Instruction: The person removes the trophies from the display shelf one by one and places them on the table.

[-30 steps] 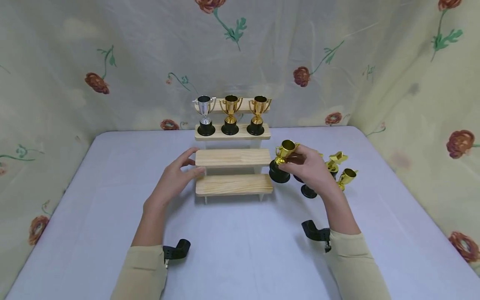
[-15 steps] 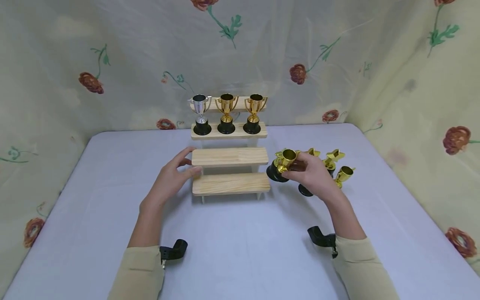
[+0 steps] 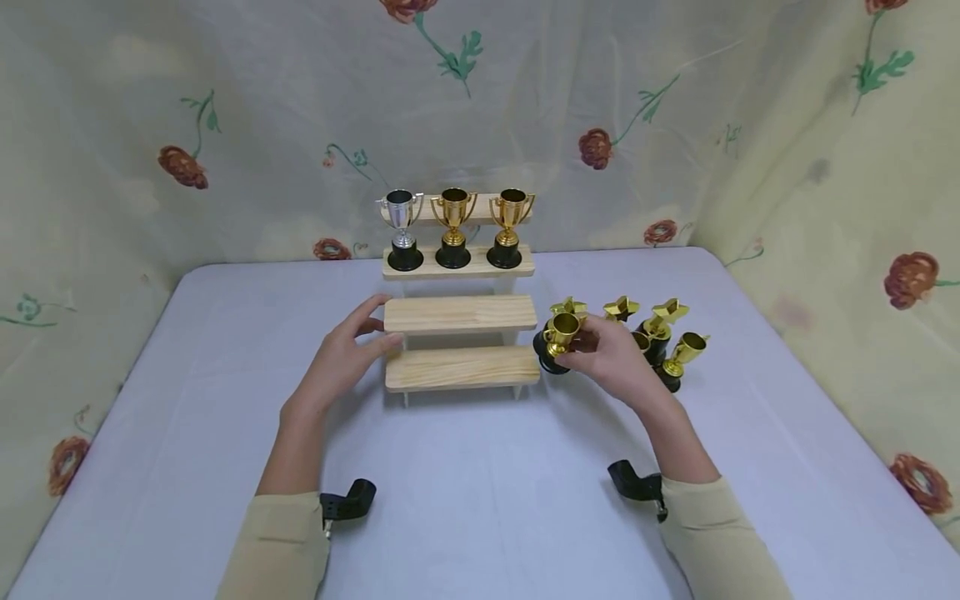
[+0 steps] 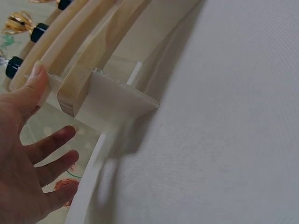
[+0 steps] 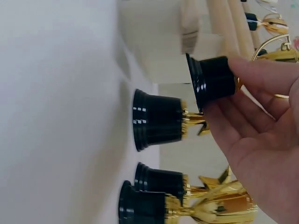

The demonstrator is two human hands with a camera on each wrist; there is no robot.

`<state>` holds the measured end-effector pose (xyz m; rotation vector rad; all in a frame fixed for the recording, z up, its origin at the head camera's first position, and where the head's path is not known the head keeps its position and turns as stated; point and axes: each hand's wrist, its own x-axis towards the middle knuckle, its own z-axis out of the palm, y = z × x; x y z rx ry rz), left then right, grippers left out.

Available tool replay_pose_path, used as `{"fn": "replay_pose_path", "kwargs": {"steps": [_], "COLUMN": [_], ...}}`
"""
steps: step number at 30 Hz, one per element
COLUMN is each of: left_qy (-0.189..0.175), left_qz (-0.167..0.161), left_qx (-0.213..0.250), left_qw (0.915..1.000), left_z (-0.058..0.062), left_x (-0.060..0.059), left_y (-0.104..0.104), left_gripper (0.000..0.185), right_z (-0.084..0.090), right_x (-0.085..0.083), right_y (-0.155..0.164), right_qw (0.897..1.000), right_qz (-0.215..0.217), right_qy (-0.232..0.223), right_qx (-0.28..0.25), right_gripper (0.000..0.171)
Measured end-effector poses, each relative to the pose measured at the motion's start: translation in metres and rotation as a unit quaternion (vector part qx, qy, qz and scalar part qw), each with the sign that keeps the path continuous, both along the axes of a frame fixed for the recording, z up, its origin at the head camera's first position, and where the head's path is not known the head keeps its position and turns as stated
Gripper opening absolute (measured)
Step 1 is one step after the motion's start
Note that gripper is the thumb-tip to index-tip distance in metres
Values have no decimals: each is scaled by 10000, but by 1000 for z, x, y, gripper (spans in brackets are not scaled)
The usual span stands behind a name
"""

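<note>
A three-step wooden stand [image 3: 459,315] sits mid-table. Its top step carries a silver cup trophy [image 3: 401,229] and two gold cup trophies [image 3: 453,227] [image 3: 510,225]. My left hand [image 3: 378,323] is at the left end of the middle step, fingers spread, with the thumb [image 4: 37,79] touching the wood. My right hand [image 3: 581,343] pinches a small gold cup trophy [image 3: 558,333] with a black base [image 5: 212,84]. It holds the trophy tilted just above the table, off the right end of the lowest step [image 3: 461,368].
Several more gold trophies stand on the table right of the stand: star-topped ones [image 3: 621,308] [image 3: 667,313] [image 5: 159,121] and a cup [image 3: 686,346]. The white table [image 3: 480,483] is enclosed by flowered fabric walls [image 3: 225,125].
My right hand has lowered the gold cup trophy toward the table and tipped it. My left hand has stayed at the stand's left end.
</note>
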<state>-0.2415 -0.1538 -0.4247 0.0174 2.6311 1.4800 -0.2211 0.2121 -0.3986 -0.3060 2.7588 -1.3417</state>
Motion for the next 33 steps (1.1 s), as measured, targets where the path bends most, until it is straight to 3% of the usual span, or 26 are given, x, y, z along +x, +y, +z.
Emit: {"fn": "replay_pose_path", "kwargs": {"steps": [13, 21, 33], "left_qy": [38, -52, -26], "left_qz": [-25, -8, 13], "left_qx": [51, 109, 82], "left_qw": [10000, 9999, 10000], "left_z": [1, 1, 2], "left_x": [-2, 0, 1], "left_y": [1, 1, 1], "left_gripper": [64, 65, 66], "right_z": [-19, -24, -27], "right_x": [-5, -7, -7], "right_y": [-3, -1, 1], "right_qw": [9994, 9983, 9965], "right_qz": [-172, -480, -379], "right_qy": [-261, -276, -667], "right_qx": [-130, 196, 345], "right_gripper": [37, 35, 39]}}
